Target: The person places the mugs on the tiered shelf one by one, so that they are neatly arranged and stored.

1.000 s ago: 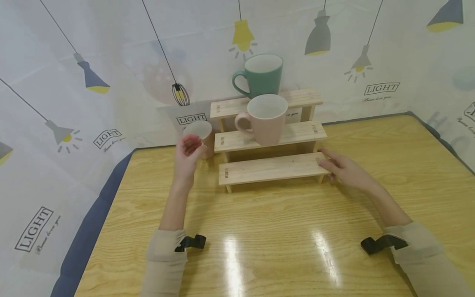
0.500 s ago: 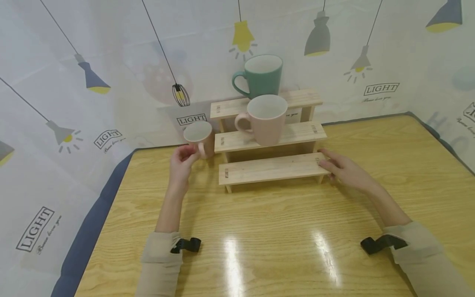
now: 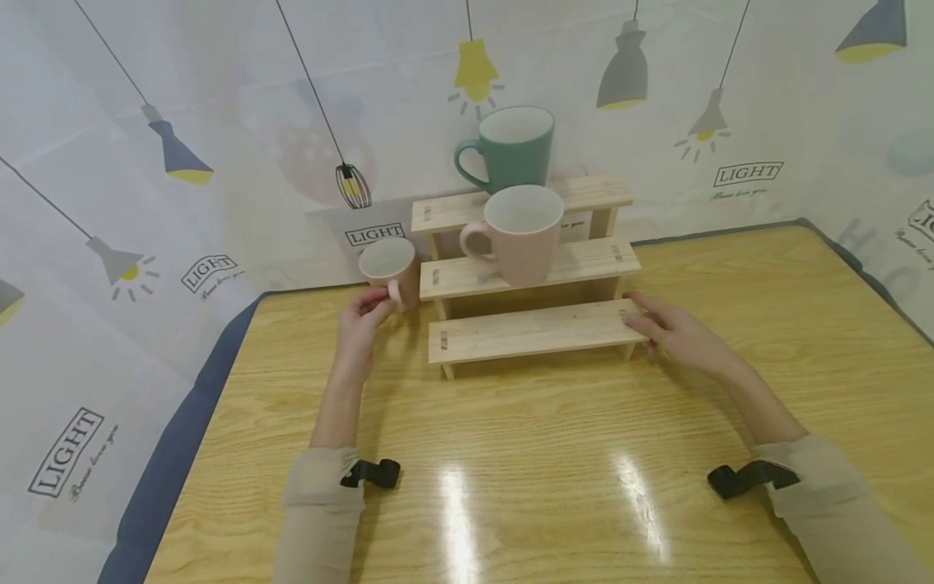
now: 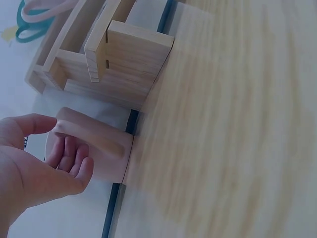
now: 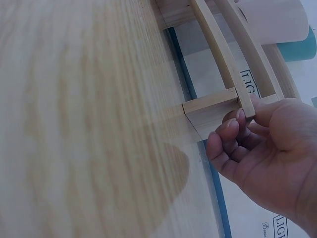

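A small pink cup (image 3: 389,264) stands on the table just left of a three-step wooden stand (image 3: 525,332). My left hand (image 3: 375,302) pinches its handle; in the left wrist view the thumb lies over the handle (image 4: 91,138) and the fingers curl beneath it. My right hand (image 3: 642,320) grips the right end of the stand's lowest step, with its fingers (image 5: 228,131) curled under the board. A large pink mug (image 3: 521,235) sits on the middle step. A green mug (image 3: 511,150) sits on the top step.
The wooden table (image 3: 511,454) stretches bare toward me, with glare spots near the front. A printed cloth backdrop (image 3: 182,162) stands close behind the stand and along both sides. The table's left edge (image 3: 212,381) is dark blue.
My left hand has dropped from beside the small cup's rim to its handle and closed on it. The right hand and the stand have stayed where they were.
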A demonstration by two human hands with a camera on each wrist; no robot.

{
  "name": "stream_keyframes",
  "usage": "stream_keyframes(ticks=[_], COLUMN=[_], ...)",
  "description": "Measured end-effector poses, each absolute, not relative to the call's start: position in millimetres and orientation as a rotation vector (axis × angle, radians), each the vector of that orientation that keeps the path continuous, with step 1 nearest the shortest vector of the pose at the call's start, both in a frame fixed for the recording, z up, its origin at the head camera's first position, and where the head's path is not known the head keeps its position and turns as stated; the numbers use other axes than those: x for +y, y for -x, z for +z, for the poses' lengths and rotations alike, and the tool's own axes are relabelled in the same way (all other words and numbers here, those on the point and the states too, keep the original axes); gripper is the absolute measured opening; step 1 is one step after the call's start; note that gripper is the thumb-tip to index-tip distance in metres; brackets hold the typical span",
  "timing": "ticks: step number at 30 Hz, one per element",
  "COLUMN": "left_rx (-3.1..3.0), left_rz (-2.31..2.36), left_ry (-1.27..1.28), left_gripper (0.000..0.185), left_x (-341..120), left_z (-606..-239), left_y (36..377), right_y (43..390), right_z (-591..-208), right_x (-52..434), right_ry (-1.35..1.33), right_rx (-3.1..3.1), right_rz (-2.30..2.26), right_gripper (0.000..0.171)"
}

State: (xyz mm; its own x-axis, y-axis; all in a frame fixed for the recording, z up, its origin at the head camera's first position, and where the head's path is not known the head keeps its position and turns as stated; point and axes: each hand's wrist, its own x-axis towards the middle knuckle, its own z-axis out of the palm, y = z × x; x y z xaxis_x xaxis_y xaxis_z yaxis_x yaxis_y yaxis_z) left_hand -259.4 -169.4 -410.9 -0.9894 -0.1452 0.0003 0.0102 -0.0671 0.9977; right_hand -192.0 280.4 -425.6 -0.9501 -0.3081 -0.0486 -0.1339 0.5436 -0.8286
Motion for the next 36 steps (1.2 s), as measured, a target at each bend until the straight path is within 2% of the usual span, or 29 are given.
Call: stream_keyframes(ticks=[9,20,30,36], left_rx=[-2.159,-2.199,-2.178,-2.108], left_rz=[-2.237,-2.212,-2.169,-2.062], left_ry=[-0.187,-0.179,-0.256,-0.366], left_gripper=[0.024,0.008,0.026,0.026], left_x=[-166.0,-159.8,-158.2,-159.5], left_z=[-415.3,-418.6,-416.4,-417.9], left_y=[266.6,274.4,273.4,274.3], right_y=[192.7,193.5,194.4,193.8], right_z=[-425.7,-426.9,-426.8,-427.2], right_x=[279.9,280.2,279.3,280.9], right_ry=[0.371,0.365,0.36,0.366], right_rx=[2.59,2.585,2.584,2.582], right_rz=[-1.367,-1.358,-1.356,-1.37], right_gripper=[0.064,0.065,0.064,0.065])
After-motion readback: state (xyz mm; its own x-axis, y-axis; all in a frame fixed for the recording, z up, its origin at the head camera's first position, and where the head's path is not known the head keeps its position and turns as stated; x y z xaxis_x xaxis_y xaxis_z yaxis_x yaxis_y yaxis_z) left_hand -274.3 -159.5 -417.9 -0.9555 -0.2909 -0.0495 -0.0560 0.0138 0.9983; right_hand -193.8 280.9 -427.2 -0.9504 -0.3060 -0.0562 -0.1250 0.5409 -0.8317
